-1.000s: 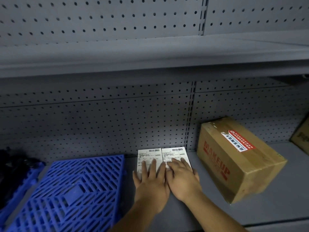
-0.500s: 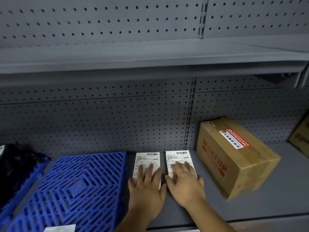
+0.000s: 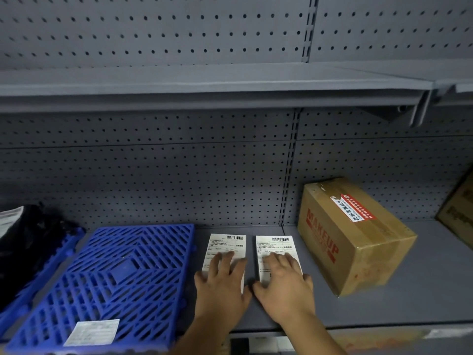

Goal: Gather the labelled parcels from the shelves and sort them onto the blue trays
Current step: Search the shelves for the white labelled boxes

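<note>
A: We start with the left hand (image 3: 222, 285). We see it lying palm down, fingers spread, flat on the near end of the left slip (image 3: 225, 248).

B: And we see the right hand (image 3: 282, 284) the same way, open and flat, fingers fanned over the near part of the right slip (image 3: 275, 248). Neither hand pinches anything; we cannot tell how hard they press.

A: We read the two slips as white printed labels with a barcode at the far end, side by side on the grey shelf (image 3: 422, 290), a narrow gap of bare shelf between them.

B: Just left of the left slip we find a blue tray (image 3: 122, 275), a slatted grid with a small white label (image 3: 92, 332) on its near corner.

A: Further left we make out a second blue tray (image 3: 38, 278) with black bags (image 3: 28, 239) heaped on it.

B: To the right of our right hand we see a cardboard box (image 3: 358, 242), turned at an angle, MAKEUP in red on its side and a red-and-white sticker (image 3: 354, 207) on top. It stands near the right slip, apart from it.

A: At the far right edge we catch only a corner of another box (image 3: 460, 216).
</note>
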`<state>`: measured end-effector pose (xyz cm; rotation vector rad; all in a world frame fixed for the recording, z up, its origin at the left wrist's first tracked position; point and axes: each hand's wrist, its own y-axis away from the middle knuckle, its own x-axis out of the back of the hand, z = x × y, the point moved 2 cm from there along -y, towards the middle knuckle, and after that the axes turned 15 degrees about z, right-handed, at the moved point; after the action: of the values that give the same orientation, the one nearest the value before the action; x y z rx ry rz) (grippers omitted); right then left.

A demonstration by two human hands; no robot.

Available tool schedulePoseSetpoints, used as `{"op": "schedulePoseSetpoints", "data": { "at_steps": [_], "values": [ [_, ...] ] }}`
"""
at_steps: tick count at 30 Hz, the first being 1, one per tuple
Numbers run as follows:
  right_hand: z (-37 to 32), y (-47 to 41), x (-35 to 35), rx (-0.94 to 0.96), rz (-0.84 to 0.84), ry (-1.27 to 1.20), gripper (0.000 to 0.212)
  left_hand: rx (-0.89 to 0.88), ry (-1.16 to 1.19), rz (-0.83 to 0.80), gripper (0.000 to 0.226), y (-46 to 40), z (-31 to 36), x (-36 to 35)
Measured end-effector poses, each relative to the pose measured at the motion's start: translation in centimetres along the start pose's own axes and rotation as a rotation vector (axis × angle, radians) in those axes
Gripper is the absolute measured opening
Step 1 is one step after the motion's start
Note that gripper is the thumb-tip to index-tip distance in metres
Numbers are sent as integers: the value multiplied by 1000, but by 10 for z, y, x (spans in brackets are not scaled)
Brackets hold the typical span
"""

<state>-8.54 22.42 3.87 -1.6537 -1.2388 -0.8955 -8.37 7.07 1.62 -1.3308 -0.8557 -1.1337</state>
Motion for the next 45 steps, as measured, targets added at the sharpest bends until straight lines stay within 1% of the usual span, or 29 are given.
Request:
{"op": "schedulePoseSetpoints", "data": {
  "at_steps": [3, 6, 10, 15, 23, 31, 39, 45],
  "values": [
    [1, 4, 6, 8, -2, -3, 64, 14, 24, 25, 64, 5, 1, 4],
    [0, 6, 15, -3, 36, -7, 64, 50, 55, 46, 65, 7, 3, 12],
    [-1, 9, 28, 4, 89, -44, 67, 122, 96, 123, 66, 7, 8, 29],
    [-3, 10, 42, 8, 138, -92, 69, 165, 124, 202, 66, 12, 16, 47],
    [-28, 20, 52, 20, 181, -141, 65, 204, 124, 269, 66, 31, 1, 68],
    [-73, 31, 52, 28, 209, -159, 65, 223, 177, 302, 61, 38, -37, 81],
    [-147, 47, 32, -13, 235, -175, 62, 161, 153, 260, 64, 54, -119, 96],
    [-193, 65, 11, -24, 246, -177, 62, 163, 149, 214, 64, 63, -174, 98]
  ]
}}
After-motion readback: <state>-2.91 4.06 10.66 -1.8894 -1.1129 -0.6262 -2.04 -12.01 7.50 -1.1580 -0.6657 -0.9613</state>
